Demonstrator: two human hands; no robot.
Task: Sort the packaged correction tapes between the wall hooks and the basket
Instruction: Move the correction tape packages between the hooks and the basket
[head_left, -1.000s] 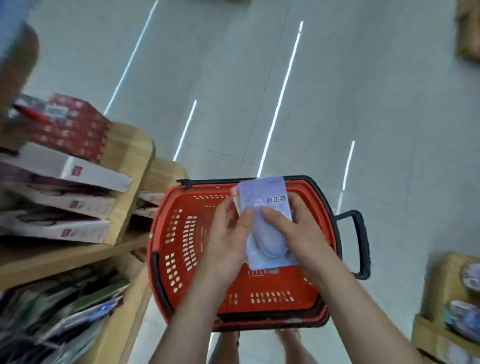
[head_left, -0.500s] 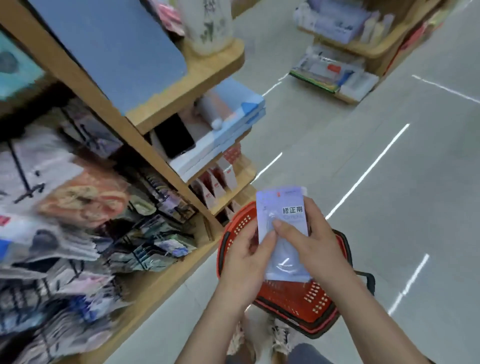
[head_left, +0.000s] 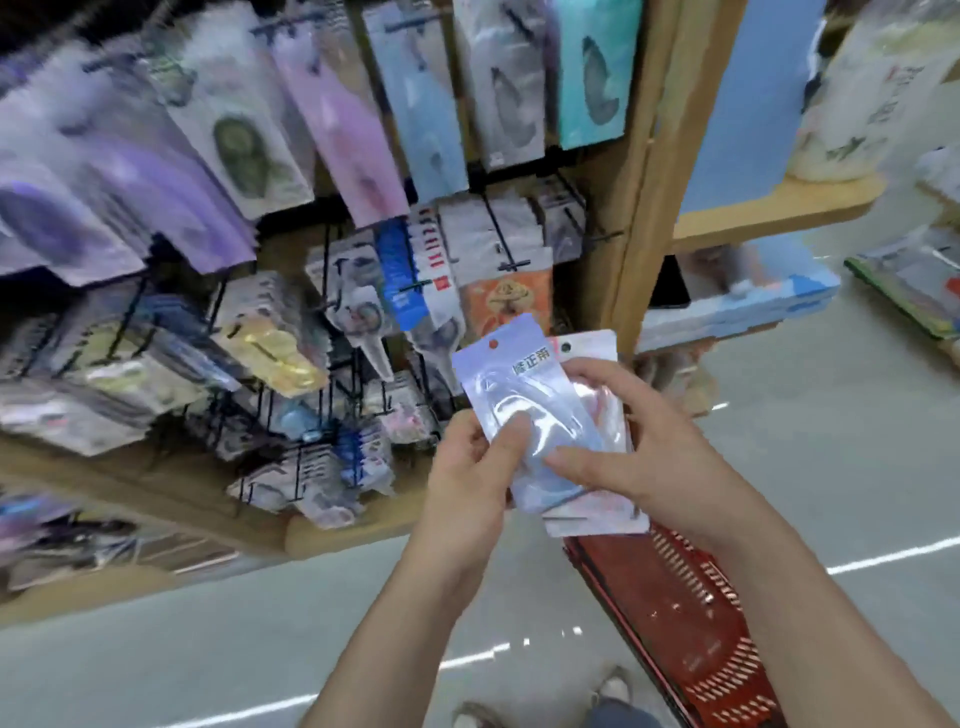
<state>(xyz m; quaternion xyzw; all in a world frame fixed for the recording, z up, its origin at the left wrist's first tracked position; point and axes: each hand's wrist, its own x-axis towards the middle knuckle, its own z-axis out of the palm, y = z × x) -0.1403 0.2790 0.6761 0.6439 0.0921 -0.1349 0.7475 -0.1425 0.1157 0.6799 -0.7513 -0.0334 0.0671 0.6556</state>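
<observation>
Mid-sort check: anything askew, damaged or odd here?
Nothing damaged or spilled. The blue packet leans left across the pink packet behind it, fanned, not stacked, in the left hand and right hand. The hook display is too blurred to judge.

Blue packet (head_left: 524, 415): was carried by left hand (head_left: 467, 467) and right hand (head_left: 660, 457) from over the red basket (head_left: 675, 613) to just before the wall hooks (head_left: 405, 286). Pink packet (head_left: 597, 514): came into sight behind the blue, fanned out to the right. Basket: dropped to below and right of the hands.
</observation>
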